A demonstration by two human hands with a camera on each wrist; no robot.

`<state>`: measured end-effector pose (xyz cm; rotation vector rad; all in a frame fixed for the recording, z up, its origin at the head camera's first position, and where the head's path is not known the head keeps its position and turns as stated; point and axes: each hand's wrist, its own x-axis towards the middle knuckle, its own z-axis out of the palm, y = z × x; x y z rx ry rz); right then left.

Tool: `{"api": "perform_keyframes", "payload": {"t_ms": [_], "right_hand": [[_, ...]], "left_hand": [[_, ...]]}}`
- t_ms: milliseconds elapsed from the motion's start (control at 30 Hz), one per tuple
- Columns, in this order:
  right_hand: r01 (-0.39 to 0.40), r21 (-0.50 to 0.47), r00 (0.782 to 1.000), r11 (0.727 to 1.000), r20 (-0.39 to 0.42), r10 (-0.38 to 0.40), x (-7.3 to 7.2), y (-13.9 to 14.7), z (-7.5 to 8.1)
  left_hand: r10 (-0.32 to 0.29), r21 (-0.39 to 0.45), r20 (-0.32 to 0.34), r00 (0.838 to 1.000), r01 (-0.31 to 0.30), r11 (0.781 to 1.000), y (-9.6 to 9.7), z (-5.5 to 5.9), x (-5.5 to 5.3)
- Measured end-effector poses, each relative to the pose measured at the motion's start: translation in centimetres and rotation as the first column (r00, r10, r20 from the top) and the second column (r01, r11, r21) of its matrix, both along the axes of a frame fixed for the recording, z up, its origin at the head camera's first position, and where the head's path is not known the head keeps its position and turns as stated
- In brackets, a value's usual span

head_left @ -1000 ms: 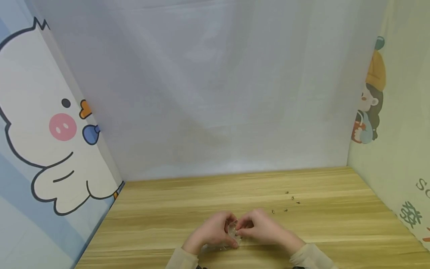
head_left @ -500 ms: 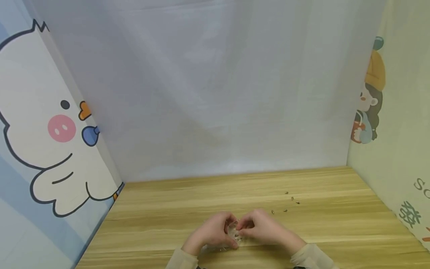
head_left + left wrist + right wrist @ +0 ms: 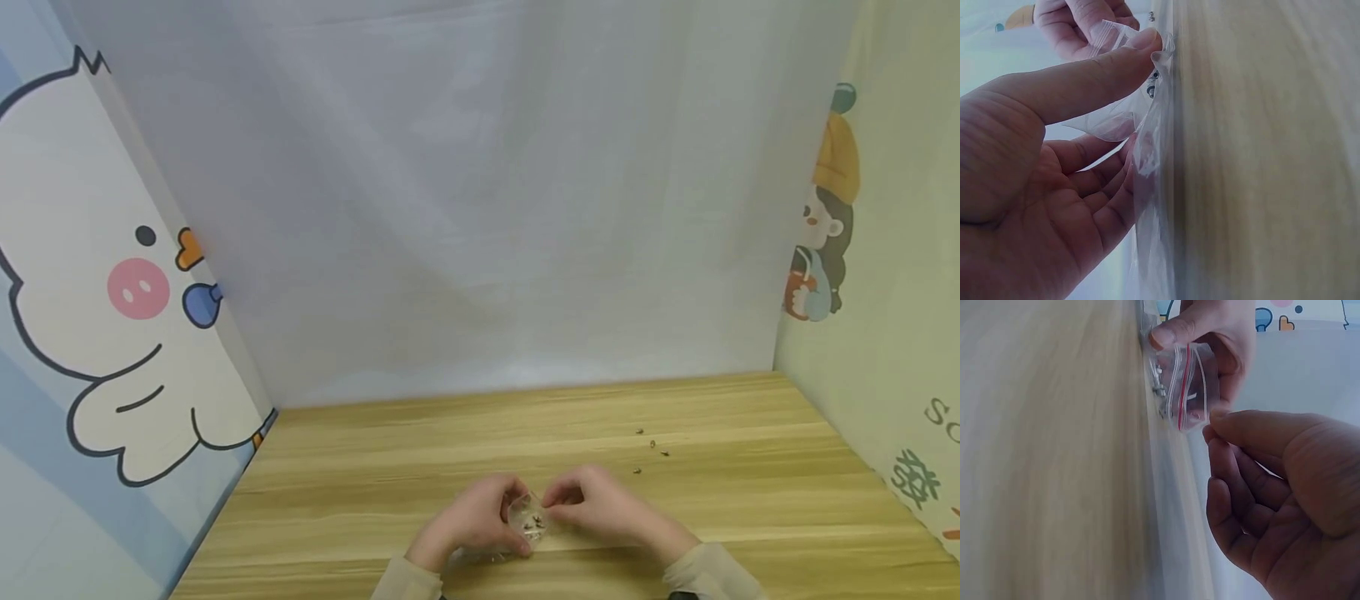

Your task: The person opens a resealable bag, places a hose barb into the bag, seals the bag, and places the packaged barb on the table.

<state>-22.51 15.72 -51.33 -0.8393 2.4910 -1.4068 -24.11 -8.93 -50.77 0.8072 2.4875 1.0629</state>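
Observation:
My left hand [image 3: 480, 512] grips a small clear zip bag [image 3: 1200, 369] with a red line along its seal, thumb across the front and fingers behind it. Several small metal screws [image 3: 1159, 387] show inside, through the plastic. My right hand [image 3: 596, 504] has thumb and index finger pinched together at the bag's lip, as the right wrist view shows; its other fingers are loosely curled. More clear plastic [image 3: 1154, 237] hangs below the left hand along the tabletop.
Several loose screws [image 3: 652, 444] lie on the wood-grain table [image 3: 360, 450], beyond and to the right of the hands. A pale curtain [image 3: 510, 208] rises behind the table, with printed sheets [image 3: 75, 292] at the sides.
My right hand has shifted slightly right, uncovering the screws in the bag. It now covers the spot where the nearest loose screw lay. The left hand stays in place.

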Motion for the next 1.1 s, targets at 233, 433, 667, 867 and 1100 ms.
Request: {"api": "perform_keyframes", "payload": {"t_ms": [233, 433, 667, 867, 1100], "right_hand": [[0.047, 0.039, 0.999, 0.998, -0.008, -0.046, -0.2, 2.0, -0.3], [0.070, 0.045, 0.997, 0.997, 0.009, -0.070, -0.7, 3.6, -0.3], [0.103, 0.022, 0.995, 0.994, 0.007, -0.103, -1.5, 6.1, -0.3], [0.142, 0.022, 0.990, 0.990, 0.023, -0.142, -1.9, 7.8, 0.3], [0.210, 0.042, 0.978, 0.977, -0.012, -0.210, -2.2, 9.4, 0.6]], "left_hand": [[0.003, 0.010, 0.011, 1.000, -0.003, 1.000, 0.1, 0.0, 0.1], [0.002, 0.013, -0.001, 1.000, -0.002, 1.000, 0.1, -0.2, 0.1], [-0.003, -0.005, 0.002, 1.000, 0.003, 1.000, 0.1, 0.1, 0.2], [-0.003, -0.018, 0.011, 1.000, 0.003, 1.000, 0.1, 0.0, 0.1], [-0.001, -0.021, 0.007, 1.000, 0.001, 1.000, 0.0, -0.1, 0.0]]}}
